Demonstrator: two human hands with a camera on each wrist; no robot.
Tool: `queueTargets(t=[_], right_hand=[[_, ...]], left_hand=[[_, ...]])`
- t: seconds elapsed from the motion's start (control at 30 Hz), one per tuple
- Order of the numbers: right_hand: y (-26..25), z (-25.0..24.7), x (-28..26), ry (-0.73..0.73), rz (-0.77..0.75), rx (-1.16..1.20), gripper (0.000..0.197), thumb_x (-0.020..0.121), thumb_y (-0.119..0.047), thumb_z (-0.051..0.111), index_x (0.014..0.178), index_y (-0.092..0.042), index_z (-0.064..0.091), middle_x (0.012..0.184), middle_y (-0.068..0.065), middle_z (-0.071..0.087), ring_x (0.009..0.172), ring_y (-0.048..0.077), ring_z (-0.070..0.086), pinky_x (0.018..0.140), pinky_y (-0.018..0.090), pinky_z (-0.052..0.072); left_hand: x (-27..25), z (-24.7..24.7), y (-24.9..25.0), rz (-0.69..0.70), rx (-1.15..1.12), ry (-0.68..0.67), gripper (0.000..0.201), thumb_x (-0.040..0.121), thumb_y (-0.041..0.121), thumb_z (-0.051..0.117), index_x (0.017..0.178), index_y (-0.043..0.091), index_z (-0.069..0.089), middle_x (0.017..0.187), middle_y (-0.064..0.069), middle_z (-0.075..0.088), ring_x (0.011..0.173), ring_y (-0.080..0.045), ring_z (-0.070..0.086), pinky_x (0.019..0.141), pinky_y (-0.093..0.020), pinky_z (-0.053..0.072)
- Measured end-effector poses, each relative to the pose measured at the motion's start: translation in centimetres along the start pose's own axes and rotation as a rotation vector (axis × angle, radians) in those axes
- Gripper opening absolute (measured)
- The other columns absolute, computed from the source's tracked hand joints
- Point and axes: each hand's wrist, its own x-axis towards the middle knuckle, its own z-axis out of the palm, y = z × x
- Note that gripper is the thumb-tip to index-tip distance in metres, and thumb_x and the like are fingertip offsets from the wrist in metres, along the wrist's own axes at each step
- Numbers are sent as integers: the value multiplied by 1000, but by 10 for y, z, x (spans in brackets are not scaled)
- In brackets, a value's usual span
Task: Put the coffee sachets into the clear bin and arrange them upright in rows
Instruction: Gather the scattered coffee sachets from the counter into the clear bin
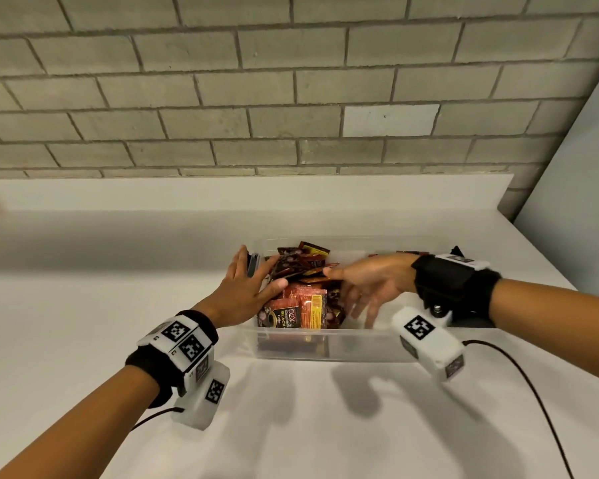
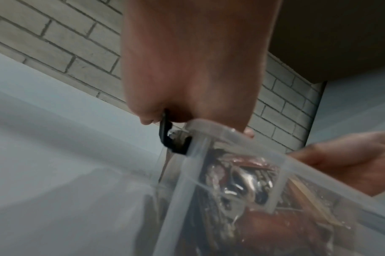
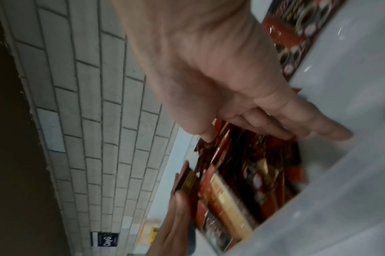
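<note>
Coffee sachets, red and brown, are heaped at the left end of a clear bin set on a white counter. Some sachets are stood upright; others are tilted. The left hand is laid flat over the bin's left rim, fingers straight against the sachets. The right hand is spread open inside the bin, nothing held.

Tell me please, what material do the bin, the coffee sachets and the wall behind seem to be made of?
The bin looks like clear, smooth plastic: the sachets show through its wall. The coffee sachets seem glossy printed foil or plastic film, crinkled and reflecting light. The wall appears to be matte grey brick or block, with visible joints.
</note>
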Motion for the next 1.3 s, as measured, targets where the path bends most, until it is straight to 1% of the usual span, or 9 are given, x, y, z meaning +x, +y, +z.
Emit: queueTargets(t=[0.1,0.3,0.53,0.7,0.83,0.93,1.07,1.17,1.3], right_hand=[[14,-24,1,98,-10,-55,76,95,-56,35,151,-9,14,151,28,23,137,45,28,105,60,34],[9,-5,25,81,-32,11,86,86,-74,25,153,-24,5,160,10,-5,145,40,-2,105,67,20],[-15,18,17,7,-16,-85,80,90,-69,27,149,-15,25,152,18,29,137,37,32,102,54,35],[0,-13,24,175,-66,-95,76,95,-59,28,149,-6,21,153,16,28,140,36,27,112,52,30],[2,0,52,55,-144,8,83,87,-69,31,149,-14,23,154,14,27,142,33,22,112,50,27],[-18,27,56,-2,-180,47,78,89,-68,27,144,-12,31,144,21,42,131,36,44,99,46,43],[-20,32,52,-13,-186,117,70,93,-63,28,140,-12,38,140,19,48,123,31,51,105,46,41],[-13,17,26,-85,-189,-6,57,98,-53,28,136,-12,39,140,16,48,118,29,52,93,41,46],[-12,-9,-12,156,-260,-384,51,100,-45,35,128,-4,48,121,17,60,107,30,62,94,45,52]], left_hand=[[-3,3,0,92,123,40,111,48,96,-17,145,42,-16,151,-5,-33,141,-24,-31,115,-48,-11],[2,3,-5,167,279,-61,112,39,101,-9,137,48,-21,158,7,-23,139,-16,-32,114,-52,-15],[2,1,-4,177,248,-83,110,41,101,-8,137,49,-17,161,8,-10,145,-20,-23,117,-54,-11],[1,3,-6,178,237,-51,114,45,100,-10,146,46,-8,161,10,-6,145,-19,-22,118,-54,-7],[2,4,-5,193,264,-39,112,46,98,-13,145,48,-6,161,12,-8,145,-20,-23,117,-55,-8],[3,4,-6,196,273,-43,105,46,97,-17,139,50,-13,160,13,-8,145,-20,-24,117,-55,-7],[3,5,-8,196,273,-32,103,47,96,-19,137,47,-18,160,14,-6,146,-20,-21,118,-54,-4],[2,5,-9,206,242,-18,104,48,97,-17,137,43,-24,156,18,-9,145,-18,-21,119,-52,-2],[1,4,-9,209,190,-15,104,50,98,-12,138,44,-25,149,22,-13,144,-15,-23,119,-50,-3]])
